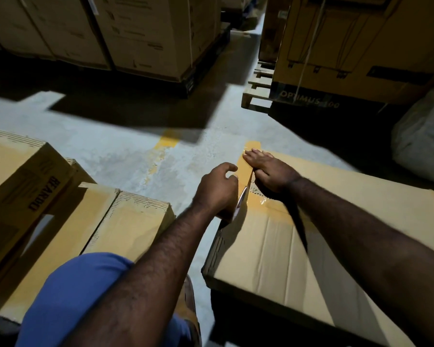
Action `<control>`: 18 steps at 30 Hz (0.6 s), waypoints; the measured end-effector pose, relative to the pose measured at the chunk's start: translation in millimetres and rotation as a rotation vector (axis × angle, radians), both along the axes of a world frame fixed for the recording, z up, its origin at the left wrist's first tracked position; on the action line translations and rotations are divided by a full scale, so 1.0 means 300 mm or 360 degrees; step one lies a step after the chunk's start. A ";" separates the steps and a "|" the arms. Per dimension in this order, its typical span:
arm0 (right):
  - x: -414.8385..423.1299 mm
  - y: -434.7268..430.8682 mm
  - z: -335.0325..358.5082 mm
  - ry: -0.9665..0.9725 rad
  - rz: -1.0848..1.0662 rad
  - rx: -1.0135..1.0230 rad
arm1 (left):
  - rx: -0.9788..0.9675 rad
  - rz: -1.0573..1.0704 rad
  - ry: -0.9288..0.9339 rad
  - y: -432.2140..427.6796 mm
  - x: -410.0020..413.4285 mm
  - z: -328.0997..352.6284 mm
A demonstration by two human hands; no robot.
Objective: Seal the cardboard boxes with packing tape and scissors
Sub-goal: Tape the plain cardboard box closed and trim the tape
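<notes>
Closest to the lens was a knee in blue trousers, with both bare forearms reaching out past it. Biggest thing I could see on the feed was the flat cardboard box at lower right, lying on the concrete floor, creased lid facing up. Over on the left sat two more cartons, a tilted one with dark print down its side and a lower one just beside it.

Way back, stacked cartons lined the left, and a yellow carton marked OPTIMUS sat on a wooden pallet on the right. A white sack slumped at the right edge, and a faded yellow mark showed on the floor.

Now the hands. The left hand was curled round the packing tape roll, holding it right at the box's near-left edge. The right hand lay flat, fingers straight, pressing on the tan tape strip, which ran from the roll along that edge and stuck out a bit past the far corner. More glossy tape crossed the lid near the roll.
</notes>
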State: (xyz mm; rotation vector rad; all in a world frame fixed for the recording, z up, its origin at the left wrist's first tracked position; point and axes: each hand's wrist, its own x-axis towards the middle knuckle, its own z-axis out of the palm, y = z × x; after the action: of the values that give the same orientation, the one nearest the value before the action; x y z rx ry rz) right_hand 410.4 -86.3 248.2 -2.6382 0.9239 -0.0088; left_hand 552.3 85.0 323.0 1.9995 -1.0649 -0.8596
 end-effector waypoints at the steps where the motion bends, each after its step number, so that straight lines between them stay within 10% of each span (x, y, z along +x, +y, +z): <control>1: -0.001 0.001 -0.001 0.0004 0.0005 -0.0013 | 0.0037 -0.0006 -0.0035 0.002 0.000 -0.002; 11: -0.006 0.012 0.009 0.0095 0.0058 -0.0084 | 0.0303 0.0020 -0.0314 0.055 0.006 -0.018; 18: -0.033 0.091 0.015 0.0114 0.0058 -0.0172 | 0.0019 0.0240 0.0161 0.198 -0.007 -0.025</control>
State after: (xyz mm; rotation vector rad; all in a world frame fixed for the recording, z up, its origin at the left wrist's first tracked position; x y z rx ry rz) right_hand 400.4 -59.0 252.7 -2.7710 0.9225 0.0463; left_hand 550.2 144.4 315.5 1.9957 -0.8431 -0.8784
